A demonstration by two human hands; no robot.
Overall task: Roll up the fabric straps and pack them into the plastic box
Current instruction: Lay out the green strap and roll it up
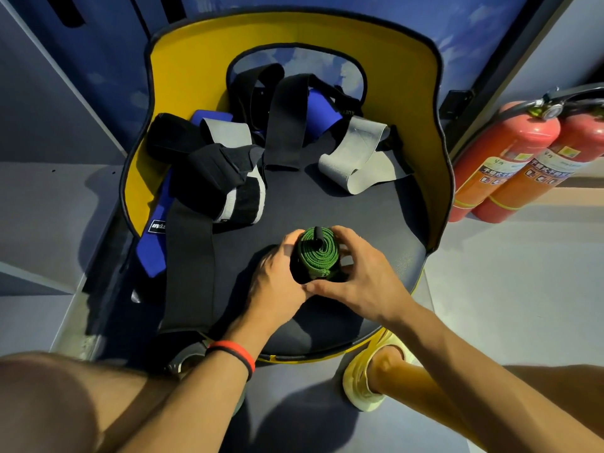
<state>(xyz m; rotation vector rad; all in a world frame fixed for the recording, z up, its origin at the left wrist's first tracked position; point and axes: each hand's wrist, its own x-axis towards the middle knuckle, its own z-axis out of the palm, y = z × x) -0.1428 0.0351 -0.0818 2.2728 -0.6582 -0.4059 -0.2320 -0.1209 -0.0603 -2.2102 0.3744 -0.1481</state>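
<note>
A green fabric strap is wound into a tight roll and stands on end near the front of the black seat. My left hand grips the roll from the left. My right hand wraps around it from the right, fingers curled over its side. Behind lie loose straps: a long black strap hanging over the seat's front left, a blue strap, a grey strap at the back right, and a black strap draped in the middle. No plastic box is in view.
The seat belongs to a chair with a yellow curved backrest. Two red fire extinguishers stand against the wall at right. My legs and a pale yellow shoe are on the grey floor below the seat.
</note>
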